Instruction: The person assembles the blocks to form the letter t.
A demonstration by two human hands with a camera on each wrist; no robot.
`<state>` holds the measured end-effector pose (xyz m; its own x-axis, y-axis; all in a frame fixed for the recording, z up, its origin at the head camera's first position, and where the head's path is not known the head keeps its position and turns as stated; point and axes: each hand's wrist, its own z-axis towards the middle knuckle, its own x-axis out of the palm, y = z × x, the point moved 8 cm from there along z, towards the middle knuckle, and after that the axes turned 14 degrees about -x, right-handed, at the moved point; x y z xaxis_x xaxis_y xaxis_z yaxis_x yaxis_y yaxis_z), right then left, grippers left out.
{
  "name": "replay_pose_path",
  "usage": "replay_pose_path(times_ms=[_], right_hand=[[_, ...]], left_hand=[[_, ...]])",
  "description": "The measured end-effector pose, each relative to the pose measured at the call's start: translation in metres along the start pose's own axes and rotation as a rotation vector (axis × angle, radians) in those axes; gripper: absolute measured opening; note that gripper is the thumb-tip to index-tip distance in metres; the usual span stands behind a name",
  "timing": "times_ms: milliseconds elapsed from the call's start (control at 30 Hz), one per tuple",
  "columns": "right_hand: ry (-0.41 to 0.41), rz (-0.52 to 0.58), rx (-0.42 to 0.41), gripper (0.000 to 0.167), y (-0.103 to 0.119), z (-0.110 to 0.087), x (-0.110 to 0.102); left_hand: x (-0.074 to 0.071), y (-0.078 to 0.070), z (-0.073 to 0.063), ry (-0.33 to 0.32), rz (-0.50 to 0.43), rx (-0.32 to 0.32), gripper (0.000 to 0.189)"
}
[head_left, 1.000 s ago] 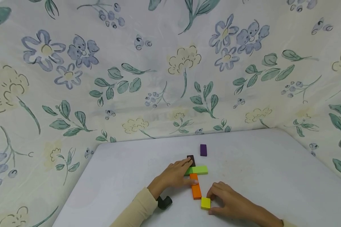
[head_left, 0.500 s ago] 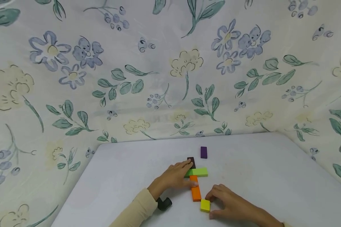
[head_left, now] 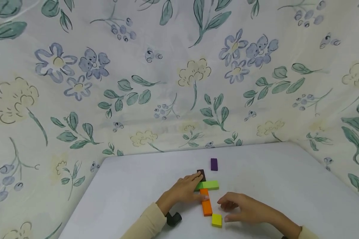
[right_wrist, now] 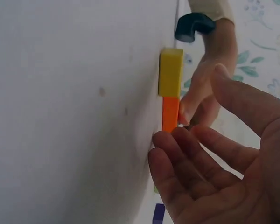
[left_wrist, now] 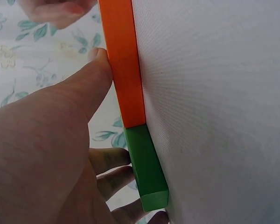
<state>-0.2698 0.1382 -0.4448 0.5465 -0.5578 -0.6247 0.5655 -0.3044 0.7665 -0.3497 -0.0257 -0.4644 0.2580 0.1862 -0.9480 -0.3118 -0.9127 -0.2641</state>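
My left hand (head_left: 183,190) rests over a group of blocks on the white table. Its fingertips touch the dark brown block (head_left: 202,175) and lie on the green block (left_wrist: 147,163), while its thumb touches the orange blocks (head_left: 207,208). A light green block (head_left: 211,185) extends rightward from the green one. The yellow block (head_left: 216,220) lies just beyond the near end of the orange blocks. To its right, my right hand (head_left: 248,209) hovers with loosely bent fingers and holds nothing. A purple block (head_left: 214,164) lies alone farther back.
The white table (head_left: 271,176) meets a floral cloth wall (head_left: 167,99) at the back and sides. On my left wrist is a dark camera mount (head_left: 174,219), close to the tabletop.
My right hand has come off the yellow block, lifting slightly with its thumb and fingers spread wider. My left hand stays over the blocks. The head view has tilted slightly upward.
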Motion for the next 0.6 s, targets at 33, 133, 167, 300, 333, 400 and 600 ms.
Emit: replay_pose_path(times_ms=[33,133,167,300,333,400,600], right_hand=[[-0.002,0.004,-0.005,0.038,-0.001,0.002,-0.001],[-0.008,-0.005,-0.003,0.035,-0.004,0.006,-0.007],[-0.009,-0.015,-0.002,0.035,-0.005,0.008,-0.01],[-0.02,-0.077,0.0,0.036,-0.008,0.015,-0.023],[-0.024,-0.098,0.001,0.037,-0.008,0.017,-0.027],[-0.032,-0.133,0.012,0.038,-0.011,0.021,-0.035],[-0.049,-0.246,0.036,0.035,-0.029,0.031,-0.059]], left_hand=[[0.0,0.001,-0.001,-0.002,0.002,0.0,0.089],[0.001,0.001,-0.002,-0.009,-0.004,0.0,0.088],[0.001,0.001,-0.002,-0.01,-0.005,0.0,0.089],[0.004,0.002,0.001,-0.008,-0.013,-0.005,0.09],[0.005,0.003,0.002,-0.006,-0.013,-0.006,0.09],[0.006,0.004,0.004,-0.006,-0.011,-0.005,0.091],[0.006,0.003,0.003,-0.008,0.003,-0.01,0.089]])
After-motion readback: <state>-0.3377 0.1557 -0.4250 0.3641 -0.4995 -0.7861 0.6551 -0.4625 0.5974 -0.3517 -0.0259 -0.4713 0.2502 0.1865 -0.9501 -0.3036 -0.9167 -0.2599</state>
